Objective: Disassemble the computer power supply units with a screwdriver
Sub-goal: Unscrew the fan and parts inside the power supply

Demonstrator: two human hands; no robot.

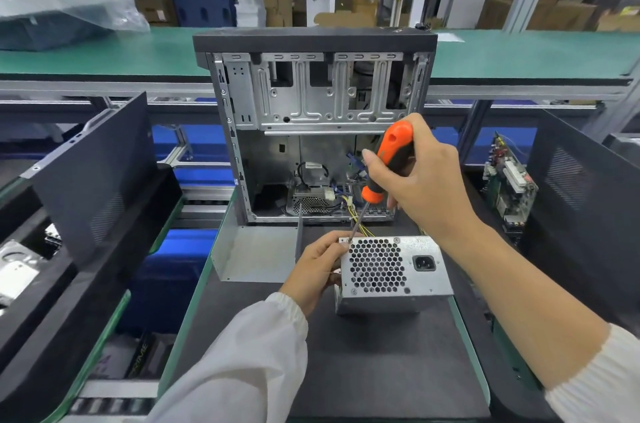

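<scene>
Power supply is set near the table's middle, steadied at its far left corner by left hand fingers wrapped there, so the screwdriver, gripped in right hand, can be seated on a corner screw.

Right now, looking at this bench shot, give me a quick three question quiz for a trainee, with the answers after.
1. True or false: the right hand grips the screwdriver by its orange and black handle.
2. Where does the screwdriver tip sit on the power supply unit? A) at the power socket, B) at the upper left corner of the vented face, C) on the bottom edge.
3. Fill in: the left hand holds the unit at its ____ side.

Key: 1 true; 2 B; 3 left.
</scene>
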